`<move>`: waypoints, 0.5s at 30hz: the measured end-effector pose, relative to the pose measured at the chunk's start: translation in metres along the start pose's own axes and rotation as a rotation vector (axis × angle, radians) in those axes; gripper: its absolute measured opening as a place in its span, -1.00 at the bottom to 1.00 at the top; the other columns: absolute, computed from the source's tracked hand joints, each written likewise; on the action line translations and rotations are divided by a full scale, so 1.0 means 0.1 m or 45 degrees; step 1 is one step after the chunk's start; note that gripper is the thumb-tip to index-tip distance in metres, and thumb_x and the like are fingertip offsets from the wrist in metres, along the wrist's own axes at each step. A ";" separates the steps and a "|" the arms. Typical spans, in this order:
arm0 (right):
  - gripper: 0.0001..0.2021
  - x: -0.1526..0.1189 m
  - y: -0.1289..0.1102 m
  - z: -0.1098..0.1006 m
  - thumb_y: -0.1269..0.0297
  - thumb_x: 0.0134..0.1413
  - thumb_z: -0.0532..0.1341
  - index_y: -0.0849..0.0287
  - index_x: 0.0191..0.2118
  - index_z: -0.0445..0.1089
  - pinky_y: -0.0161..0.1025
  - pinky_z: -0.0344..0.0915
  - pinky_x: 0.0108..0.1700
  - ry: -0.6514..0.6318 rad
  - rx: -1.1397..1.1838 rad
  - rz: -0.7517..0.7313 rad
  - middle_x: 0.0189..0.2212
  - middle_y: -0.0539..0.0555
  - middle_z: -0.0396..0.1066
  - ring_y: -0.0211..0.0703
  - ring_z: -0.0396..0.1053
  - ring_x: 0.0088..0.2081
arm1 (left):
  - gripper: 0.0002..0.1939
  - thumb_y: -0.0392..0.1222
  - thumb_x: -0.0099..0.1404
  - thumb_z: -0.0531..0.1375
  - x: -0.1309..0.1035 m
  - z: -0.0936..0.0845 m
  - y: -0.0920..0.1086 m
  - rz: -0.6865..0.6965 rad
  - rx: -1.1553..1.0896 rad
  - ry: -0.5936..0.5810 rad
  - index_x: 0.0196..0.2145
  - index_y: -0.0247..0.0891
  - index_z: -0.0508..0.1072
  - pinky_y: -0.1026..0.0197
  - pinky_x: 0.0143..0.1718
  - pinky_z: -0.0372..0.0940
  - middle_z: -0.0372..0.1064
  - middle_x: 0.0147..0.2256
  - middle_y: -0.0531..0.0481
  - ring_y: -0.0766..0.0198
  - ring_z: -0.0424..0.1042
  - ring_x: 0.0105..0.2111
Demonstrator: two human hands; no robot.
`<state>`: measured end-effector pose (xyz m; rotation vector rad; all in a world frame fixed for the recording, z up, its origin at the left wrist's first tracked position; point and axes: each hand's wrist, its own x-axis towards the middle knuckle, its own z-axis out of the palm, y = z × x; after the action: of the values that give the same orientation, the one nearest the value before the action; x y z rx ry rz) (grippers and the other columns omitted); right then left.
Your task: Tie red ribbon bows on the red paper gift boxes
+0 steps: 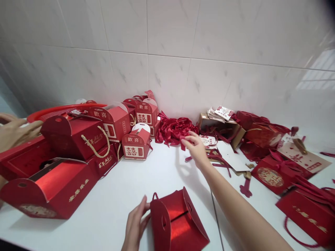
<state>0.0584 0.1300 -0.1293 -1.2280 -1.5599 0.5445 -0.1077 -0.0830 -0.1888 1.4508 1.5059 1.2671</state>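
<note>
Head view: red box (180, 228) on white table (162, 174) at lower centre, rounded slotted flaps raised, shiny red panel between. Left hand (136, 219) loosely curved, fingers at box's left side beside a cord loop, not wrapped around it; exact contact hard to tell. Right hand (196, 150) stretched forward to front edge of ribbon heap (175, 129) near wall, fingers fairly narrow, small ribbon end (182, 143) at the tips; whether truly pinched, cannot tell. Step in hand, as judged: singling out one ribbon. Next move, as judged: firm thumb-and-finger pinch needed, then slow pull clear of the tangle, watching for neighbouring strands dragged along, with box steadied by left hand.
</note>
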 end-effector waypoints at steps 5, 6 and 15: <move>-0.96 -0.29 -0.67 -1.18 0.35 -0.13 0.22 0.12 -0.49 0.42 -0.13 0.23 -0.02 0.320 1.029 -0.172 -0.17 0.02 0.44 -0.16 0.37 -0.09 | -0.18 0.14 0.20 0.12 -0.21 0.06 0.00 0.331 -0.137 0.026 0.30 0.06 -0.21 -0.20 0.17 0.14 0.14 0.15 -0.12 -0.12 0.14 0.19; -0.93 -0.37 -0.80 -1.42 0.39 -0.13 0.19 0.13 -0.52 0.43 -0.16 0.24 -0.04 0.399 1.184 -0.215 -0.26 0.01 0.46 -0.19 0.38 -0.13 | -0.17 0.12 0.22 0.11 -0.25 0.07 0.00 0.352 -0.151 0.001 0.30 0.05 -0.27 -0.24 0.19 0.09 0.06 0.20 -0.13 -0.14 0.09 0.21; -0.86 -0.93 -1.16 -2.43 0.45 -0.15 0.13 0.21 -0.62 0.37 -0.26 0.18 -0.52 0.528 1.081 -0.040 -0.59 -0.02 0.31 -0.45 0.01 -0.69 | -0.27 -0.14 0.37 -0.03 -0.14 -0.02 0.15 0.445 0.023 -0.511 0.29 0.10 -0.46 -0.27 0.22 -0.03 -0.28 0.33 -0.11 -0.07 -0.08 0.28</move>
<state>0.2229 -0.0532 0.0143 -0.5997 -0.8364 0.7662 -0.1028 -0.0982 -0.1763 1.9063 1.0309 1.0675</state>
